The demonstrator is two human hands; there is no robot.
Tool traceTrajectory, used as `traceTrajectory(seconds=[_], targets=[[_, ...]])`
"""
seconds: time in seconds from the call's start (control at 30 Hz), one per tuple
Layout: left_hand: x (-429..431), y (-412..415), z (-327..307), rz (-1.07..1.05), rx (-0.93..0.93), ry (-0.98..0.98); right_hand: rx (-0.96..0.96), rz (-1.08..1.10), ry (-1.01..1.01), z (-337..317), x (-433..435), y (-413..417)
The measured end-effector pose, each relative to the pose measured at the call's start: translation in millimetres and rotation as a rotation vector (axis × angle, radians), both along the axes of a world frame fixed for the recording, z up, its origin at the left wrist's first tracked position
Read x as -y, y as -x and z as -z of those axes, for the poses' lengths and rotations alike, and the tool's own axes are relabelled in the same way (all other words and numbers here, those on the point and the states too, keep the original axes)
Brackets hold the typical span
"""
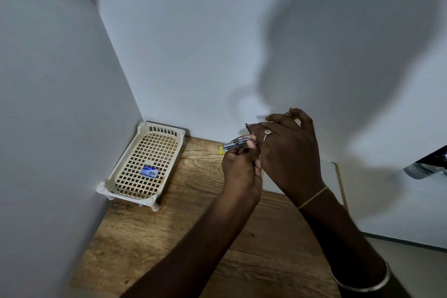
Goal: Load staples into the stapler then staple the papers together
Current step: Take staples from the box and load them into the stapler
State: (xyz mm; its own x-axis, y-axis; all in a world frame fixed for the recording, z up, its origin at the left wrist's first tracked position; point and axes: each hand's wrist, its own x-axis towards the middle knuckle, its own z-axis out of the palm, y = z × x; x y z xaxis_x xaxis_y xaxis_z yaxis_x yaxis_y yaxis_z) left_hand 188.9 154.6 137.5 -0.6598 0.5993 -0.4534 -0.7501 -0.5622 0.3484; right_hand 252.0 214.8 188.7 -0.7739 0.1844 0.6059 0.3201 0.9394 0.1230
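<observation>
A small metal stapler [235, 145] with a yellow tip is held above the wooden table, pointing left. My left hand [242, 172] grips it from below. My right hand [287, 152] arches over its rear end, fingertips pinching a thin metal piece [287, 113] near the top; what that piece is I cannot tell. A small blue staple box [149, 171] lies in the cream plastic basket [116, 176] at the left. White papers [331, 176] lie on the table behind my hands, mostly hidden by them.
The wooden table [193, 237] sits in a corner between two white walls. The basket stands against the left wall. A dark shiny object [428, 164] juts in at the right edge. The table's right edge drops to a floor.
</observation>
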Motion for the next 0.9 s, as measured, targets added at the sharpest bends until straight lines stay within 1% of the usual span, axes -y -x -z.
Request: traceTrajectory(seconds=[0.17,0.3,0.43,0.53,0.63,0.77,0.8,0.9], targets=[[-3,0,-6,-0.014,-0.153,0.076,-0.059,0.012,0.036,-4,2,2],[-5,2,-8,-0.033,-0.286,0.143,-0.063,0.008,0.105,-9,3,3],[-6,4,-7,-0.049,-0.384,0.105,-0.088,-0.009,0.178,-13,3,4],[-5,7,-5,-0.052,-0.425,0.096,-0.106,-0.038,0.234,-15,5,5],[-5,8,-2,-0.047,-0.479,0.138,-0.164,-0.039,0.381,-16,8,9],[-4,3,-3,-0.039,-0.575,0.200,-0.259,0.022,0.701,-14,9,19],[-3,1,-4,-0.038,-0.593,0.202,-0.253,0.021,0.720,-13,10,21],[-3,0,-4,-0.030,-0.605,0.215,-0.194,-0.014,0.635,-11,11,21]])
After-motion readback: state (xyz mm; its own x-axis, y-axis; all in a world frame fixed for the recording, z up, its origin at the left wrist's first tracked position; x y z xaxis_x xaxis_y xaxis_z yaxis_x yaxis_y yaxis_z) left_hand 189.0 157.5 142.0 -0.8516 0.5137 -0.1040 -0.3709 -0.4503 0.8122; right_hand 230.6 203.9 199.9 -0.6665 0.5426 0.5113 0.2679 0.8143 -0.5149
